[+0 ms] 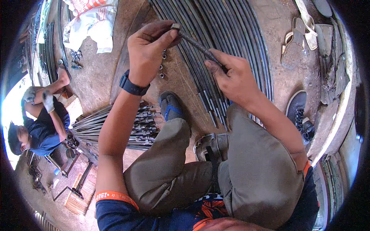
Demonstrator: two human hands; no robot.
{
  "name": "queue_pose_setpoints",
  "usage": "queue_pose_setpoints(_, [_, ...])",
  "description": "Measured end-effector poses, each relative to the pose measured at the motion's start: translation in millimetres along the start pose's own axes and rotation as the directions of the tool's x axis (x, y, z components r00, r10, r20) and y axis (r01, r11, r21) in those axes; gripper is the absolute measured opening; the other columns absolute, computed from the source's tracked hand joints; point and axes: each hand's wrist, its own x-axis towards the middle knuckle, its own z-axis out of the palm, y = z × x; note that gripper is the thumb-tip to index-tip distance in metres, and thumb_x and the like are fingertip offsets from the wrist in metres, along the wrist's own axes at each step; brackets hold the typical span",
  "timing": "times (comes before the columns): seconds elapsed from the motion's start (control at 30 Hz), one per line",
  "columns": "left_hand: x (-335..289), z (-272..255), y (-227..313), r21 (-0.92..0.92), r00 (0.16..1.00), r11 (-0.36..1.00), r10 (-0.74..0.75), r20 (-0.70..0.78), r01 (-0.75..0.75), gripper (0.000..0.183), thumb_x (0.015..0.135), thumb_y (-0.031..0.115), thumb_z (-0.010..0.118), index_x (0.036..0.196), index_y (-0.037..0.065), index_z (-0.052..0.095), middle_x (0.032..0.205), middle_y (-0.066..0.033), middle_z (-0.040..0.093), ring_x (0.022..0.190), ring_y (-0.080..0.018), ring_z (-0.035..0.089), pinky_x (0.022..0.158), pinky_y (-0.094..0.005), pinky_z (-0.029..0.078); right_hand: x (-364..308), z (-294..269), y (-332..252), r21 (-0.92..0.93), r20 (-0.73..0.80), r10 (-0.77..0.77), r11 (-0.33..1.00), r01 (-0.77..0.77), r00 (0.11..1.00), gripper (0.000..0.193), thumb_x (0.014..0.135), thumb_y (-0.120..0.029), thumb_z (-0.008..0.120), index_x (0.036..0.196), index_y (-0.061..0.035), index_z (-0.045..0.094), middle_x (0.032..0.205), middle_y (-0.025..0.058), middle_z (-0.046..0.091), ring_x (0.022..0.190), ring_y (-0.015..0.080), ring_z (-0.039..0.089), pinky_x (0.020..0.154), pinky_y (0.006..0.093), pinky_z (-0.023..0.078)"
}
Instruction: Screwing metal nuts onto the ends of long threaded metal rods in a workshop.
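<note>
My left hand (148, 50) pinches a squarish metal nut (175, 26) at the tip of a dark threaded rod (198, 47). Further along that rod, my right hand (235, 77) is closed around it, thumb on top. The rod is raised above the floor and slants down from the nut toward my right fist. Whether the nut sits on the thread or only against its end, I cannot tell. Below my left hand, a few loose nuts (162, 75) lie on the floor.
Long dark rods (231, 42) lie side by side beyond my hands. Left of my knee is a bundle of rods with nuts (144, 125). A person (42, 123) in gloves sits at far left. White sacks (90, 29), sandals (295, 42) and a dark shoe (296, 107) lie around.
</note>
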Motion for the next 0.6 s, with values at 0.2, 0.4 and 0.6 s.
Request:
queue_pose_setpoints(0.2, [-1.6, -3.0, -0.5, -0.168, 0.995, 0.982, -0.073, 0.064, 0.083, 0.025, 0.090, 0.010, 0.064, 0.107, -0.008, 0.062, 0.100, -0.0153, 0.067, 0.088, -0.0211, 0.068, 0.082, -0.0326, 0.058, 2.8, -2.4, -2.0, -0.052, 0.000, -0.018, 0.998, 0.018, 1.000, 0.029, 0.086, -0.010, 0.065, 0.109, 0.0069, 0.061, 0.086, 0.0226, 0.066, 0.073, 0.0303, 0.066, 0.065, 0.0327, 0.050])
queue_pose_setpoints(0.4, [-3.6, -1.1, -6.0, -0.307, 0.986, 0.937, -0.160, 0.051, 0.168, 0.022, 0.092, 0.011, 0.061, 0.106, -0.006, 0.062, 0.101, -0.0140, 0.066, 0.088, -0.0203, 0.067, 0.081, -0.0334, 0.058, 2.8, -1.6, -3.3, -0.023, 0.017, 0.007, 1.000, -0.006, 1.000, 0.029, 0.085, -0.010, 0.066, 0.108, 0.0071, 0.061, 0.088, 0.0239, 0.066, 0.076, 0.0311, 0.067, 0.068, 0.0335, 0.050])
queue_pose_setpoints(0.6, [-1.8, 1.4, -3.9, -0.174, 0.996, 0.982, -0.056, 0.069, 0.068, 0.024, 0.091, 0.012, 0.062, 0.109, -0.004, 0.064, 0.101, -0.0114, 0.067, 0.088, -0.0184, 0.067, 0.081, -0.0326, 0.057, 2.5, -0.9, -1.1, -0.016, -0.001, -0.012, 1.000, 0.012, 1.000, 0.025, 0.085, -0.009, 0.063, 0.105, 0.0064, 0.061, 0.085, 0.0255, 0.063, 0.077, 0.0380, 0.064, 0.066, 0.0386, 0.049])
